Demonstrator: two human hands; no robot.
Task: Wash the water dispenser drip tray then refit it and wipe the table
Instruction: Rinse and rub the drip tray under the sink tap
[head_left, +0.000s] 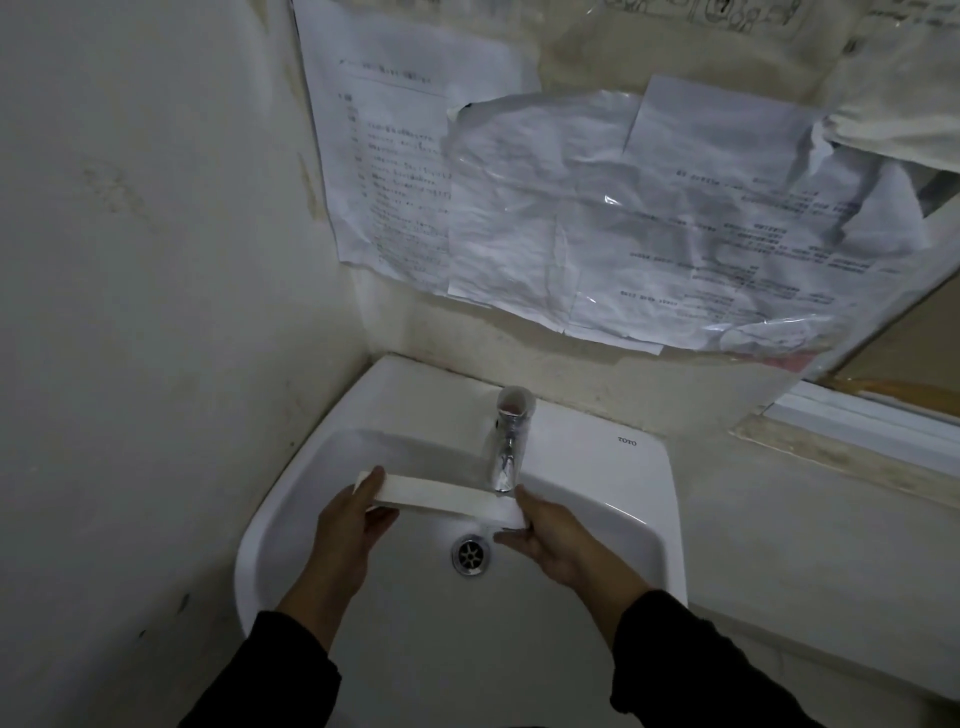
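Note:
A long white drip tray (441, 496) is held level over the white sink basin (613, 483), just under the spout of the chrome tap (506, 441). My left hand (348, 525) grips the tray's left end, fingers over its top edge and thumb beneath. My right hand (556, 540) grips the right end, close to the spout. Water seems to run past the tray's right end toward the round metal drain (471, 555). Dark sleeves cover both forearms.
The sink sits in a corner, with a stained wall on the left and behind it. Crumpled printed papers under plastic film (623, 218) hang on the back wall above the tap. A pale ledge (810, 545) and a window frame lie to the right.

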